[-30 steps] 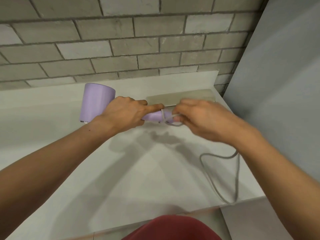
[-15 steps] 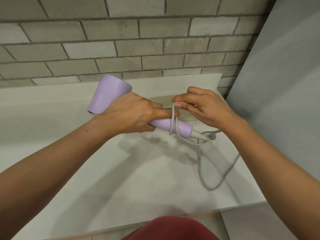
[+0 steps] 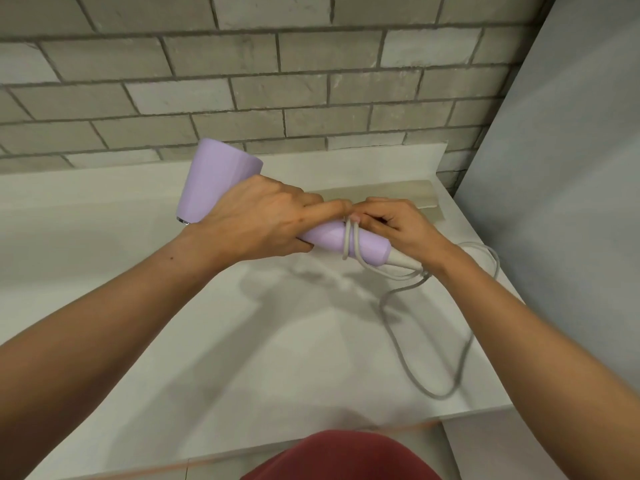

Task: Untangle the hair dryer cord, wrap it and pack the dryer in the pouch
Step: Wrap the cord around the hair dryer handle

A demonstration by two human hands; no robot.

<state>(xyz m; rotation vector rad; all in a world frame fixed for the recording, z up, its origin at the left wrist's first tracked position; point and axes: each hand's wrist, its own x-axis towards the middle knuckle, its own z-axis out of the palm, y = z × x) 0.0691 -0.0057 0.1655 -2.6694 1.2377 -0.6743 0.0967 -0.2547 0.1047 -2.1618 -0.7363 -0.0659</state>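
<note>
Grey brick wall (image 3: 242,81) backs a pale surface (image 3: 242,341), and a plain grey panel (image 3: 571,168) closes off the right side; a flat beige pouch (image 3: 408,192) lies at the back of the surface, just behind the hands and partly hidden by them. Held above the surface is the lilac dryer (image 3: 218,181), its wide barrel up and to the left, its handle slanting down to the right; the left hand (image 3: 256,220) grips it where barrel meets handle, fingers curled round it, the index finger stretched along the top of the handle as far as the cord turns. The grey cord (image 3: 398,334) goes twice round the middle of the handle; the right hand (image 3: 398,225) sits at the far side of the handle, fingers curled and pinching the cord at the top of those turns, touching the left index fingertip. From the white sleeve at the handle's end the cord drops, passes under the right wrist and lies in a loose loop on the surface near its right edge; a red garment (image 3: 346,455) shows at the bottom edge.
</note>
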